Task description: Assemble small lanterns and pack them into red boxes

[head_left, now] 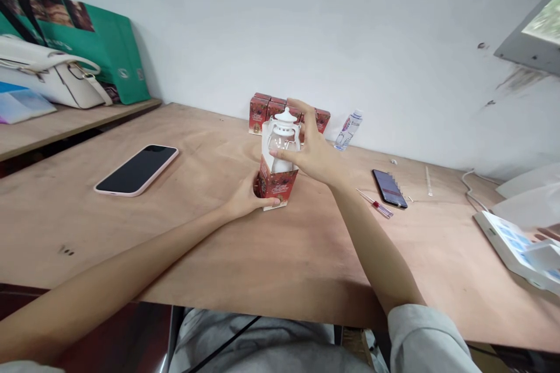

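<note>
My left hand (pixel 245 198) grips the open red carton (pixel 280 187), my right hand (pixel 319 157) the white lantern (pixel 285 126) partly inside it; closed-looking cartons (pixel 258 113) line the table's (pixel 205 151) back edge.

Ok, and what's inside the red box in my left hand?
A white, clear-bodied lantern, its lid and upper part showing above the red box. Its base can't be seen; the box walls cover it.

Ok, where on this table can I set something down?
Bare tabletop lies between the pink-cased phone and the open red box, and nearer you between your forearms. It's crowded along the wall with red boxes and the bottle, and around the screwdriver and dark phone.
</note>
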The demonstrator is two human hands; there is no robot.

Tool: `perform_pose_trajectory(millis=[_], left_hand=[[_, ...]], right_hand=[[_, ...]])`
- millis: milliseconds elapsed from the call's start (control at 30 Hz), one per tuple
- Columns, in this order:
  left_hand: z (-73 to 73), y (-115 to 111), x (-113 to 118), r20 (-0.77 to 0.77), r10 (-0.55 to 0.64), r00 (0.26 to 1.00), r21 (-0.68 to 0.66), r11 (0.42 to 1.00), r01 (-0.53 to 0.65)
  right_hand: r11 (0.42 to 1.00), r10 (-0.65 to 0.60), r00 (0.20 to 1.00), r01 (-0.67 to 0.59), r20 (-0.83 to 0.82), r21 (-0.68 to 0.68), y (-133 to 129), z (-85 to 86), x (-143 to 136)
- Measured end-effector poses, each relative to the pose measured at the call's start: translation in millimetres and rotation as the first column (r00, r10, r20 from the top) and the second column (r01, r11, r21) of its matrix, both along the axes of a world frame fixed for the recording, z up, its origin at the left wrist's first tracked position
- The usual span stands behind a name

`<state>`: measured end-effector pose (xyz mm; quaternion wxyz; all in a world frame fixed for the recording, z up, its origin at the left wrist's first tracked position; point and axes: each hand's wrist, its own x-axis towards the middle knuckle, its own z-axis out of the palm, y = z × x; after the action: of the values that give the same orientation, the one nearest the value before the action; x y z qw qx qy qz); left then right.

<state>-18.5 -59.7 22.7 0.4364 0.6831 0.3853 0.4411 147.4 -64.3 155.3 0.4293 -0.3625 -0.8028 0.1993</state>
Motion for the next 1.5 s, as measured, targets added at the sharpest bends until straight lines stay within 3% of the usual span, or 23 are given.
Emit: perform_pose_trajectory(millis=[300, 567, 733, 1033, 1267, 1500], left_hand=[[-2.2, 2, -1, -0.004, 0.011, 1.000, 0.040, 0.999, -0.010], [0.6, 0, 2, 0.060, -0.017, 0.998, 0.001, 1.000, 0.017], [-1.7, 1, 0, -0.002, 0.016, 1.000, 0.022, 1.000, -0.016], [-6.7, 5, -1, -0.019, -0.013, 1.000, 0.032, 0.999, 0.014], [-3.1, 1, 1, -0.009, -0.020, 1.000, 0.002, 1.000, 0.020], [-1.5, -2, 1, -0.021, -0.027, 0.999, -0.019, 0.999, 0.027]], right_hand=[[0.984, 0.123, 0.992, -0.121, 0.002, -0.130, 4, 8.4, 13], [0.999, 0.027, 0.983, -0.021, 0.179, -0.034, 2, 6.6, 9], [1.000, -0.017, 0.947, 0.022, 0.321, -0.012, -2, 6.7, 6], [1.000, 0.001, 0.908, -0.011, 0.419, 0.023, 15, -10.1, 6], [1.000, 0.004, 0.867, -0.011, 0.498, 0.012, 16, -7.5, 6], [0.994, 0.073, 0.808, -0.110, 0.585, 0.027, 15, -7.4, 10]])
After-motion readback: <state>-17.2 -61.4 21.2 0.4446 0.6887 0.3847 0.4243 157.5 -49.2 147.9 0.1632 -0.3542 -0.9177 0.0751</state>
